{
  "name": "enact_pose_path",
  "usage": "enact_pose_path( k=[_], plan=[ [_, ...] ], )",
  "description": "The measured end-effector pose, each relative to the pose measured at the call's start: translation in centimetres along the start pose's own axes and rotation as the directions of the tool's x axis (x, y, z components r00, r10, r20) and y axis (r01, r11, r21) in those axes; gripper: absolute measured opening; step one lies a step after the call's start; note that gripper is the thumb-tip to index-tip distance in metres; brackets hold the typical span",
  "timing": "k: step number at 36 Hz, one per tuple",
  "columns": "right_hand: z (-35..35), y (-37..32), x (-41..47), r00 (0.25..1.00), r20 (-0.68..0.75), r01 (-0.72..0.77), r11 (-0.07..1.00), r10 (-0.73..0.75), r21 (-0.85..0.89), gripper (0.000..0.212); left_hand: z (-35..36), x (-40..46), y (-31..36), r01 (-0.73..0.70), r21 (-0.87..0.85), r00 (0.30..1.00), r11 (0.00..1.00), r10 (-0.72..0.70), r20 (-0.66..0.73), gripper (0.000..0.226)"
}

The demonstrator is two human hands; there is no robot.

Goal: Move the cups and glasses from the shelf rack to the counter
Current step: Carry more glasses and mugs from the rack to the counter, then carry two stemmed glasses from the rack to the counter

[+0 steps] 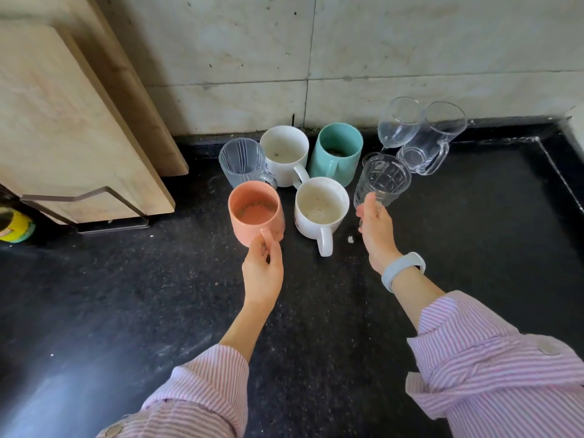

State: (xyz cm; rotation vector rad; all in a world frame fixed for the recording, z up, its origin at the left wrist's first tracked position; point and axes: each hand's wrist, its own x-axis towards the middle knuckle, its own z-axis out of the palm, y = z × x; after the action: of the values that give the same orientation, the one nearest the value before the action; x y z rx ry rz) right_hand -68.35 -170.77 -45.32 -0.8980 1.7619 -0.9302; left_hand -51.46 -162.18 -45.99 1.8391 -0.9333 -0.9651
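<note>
Several cups and glasses stand grouped on the black counter (158,311) near the wall. My left hand (263,273) grips the handle of a pink mug (252,213) at the front left of the group. My right hand (376,232) holds the lower part of a ribbed clear glass (380,180). Between the two stands a white mug (320,207) with its handle toward me. Behind are a clear striped glass mug (241,162), a second white mug (284,153) and a teal mug (336,151).
A wine glass (399,123) and a clear glass mug (429,140) stand at the back right by the tiled wall. Wooden cutting boards (63,128) lean in a metal rack at the left. A yellow container (14,227) sits at the far left.
</note>
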Motion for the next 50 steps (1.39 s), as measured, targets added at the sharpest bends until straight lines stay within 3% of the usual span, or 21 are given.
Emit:
enact_pose_path(
  k=[6,13,17,20,23,27,30,35,42,50],
  plan=[
    [0.0,-0.5,-0.4,0.998,0.059,-0.006,0.994,0.013,-0.107,0.052,0.5,0.1,-0.3,-0.017,0.046,1.0,0.999,0.017,-0.013,0.017],
    [-1.6,-0.3,-3.5,0.984,-0.049,0.151,0.951,-0.17,-0.269,0.035,-0.4,-0.5,0.4,0.057,0.081,0.993,0.995,-0.048,-0.104,0.03],
    [-1.4,-1.2,-6.9,0.95,-0.045,0.274,0.893,-0.309,-0.357,0.04,-3.0,-1.4,0.8,-0.022,0.261,0.999,0.965,0.034,-0.043,0.038],
    [-0.4,-2.3,-9.8,0.88,0.071,0.452,0.779,-0.47,-0.434,0.032,-6.2,-2.3,1.3,-0.117,0.446,0.989,0.887,0.145,-0.028,0.043],
    [1.6,-3.2,-13.1,0.773,0.27,0.626,0.618,-0.574,-0.476,0.024,-10.7,-4.0,1.4,-0.176,0.615,0.968,0.769,0.248,-0.032,0.042],
    [5.6,-3.3,-19.4,0.609,0.516,0.792,0.427,-0.603,-0.436,0.024,-18.3,-8.2,0.0,-0.129,0.729,0.945,0.672,0.307,-0.116,0.039],
    [9.0,-2.4,-25.4,0.457,0.702,0.888,0.321,-0.547,-0.328,0.031,-24.4,-13.2,-2.3,-0.01,0.749,0.927,0.662,0.287,-0.241,0.037],
    [13.3,0.3,-37.8,0.2,0.869,0.966,0.238,-0.453,-0.098,0.033,-33.9,-25.0,-7.5,0.259,0.684,0.849,0.681,0.177,-0.498,0.04],
    [15.2,6.0,-58.3,-0.179,0.909,0.959,0.14,-0.377,0.247,0.031,-43.2,-47.3,-14.3,0.565,0.495,0.621,0.66,0.056,-0.782,0.039],
    [14.0,12.8,-80.6,-0.554,0.815,0.81,0.118,-0.168,0.575,0.032,-49.7,-70.8,-19.4,0.773,0.195,0.253,0.604,-0.012,-0.967,0.037]
  ],
)
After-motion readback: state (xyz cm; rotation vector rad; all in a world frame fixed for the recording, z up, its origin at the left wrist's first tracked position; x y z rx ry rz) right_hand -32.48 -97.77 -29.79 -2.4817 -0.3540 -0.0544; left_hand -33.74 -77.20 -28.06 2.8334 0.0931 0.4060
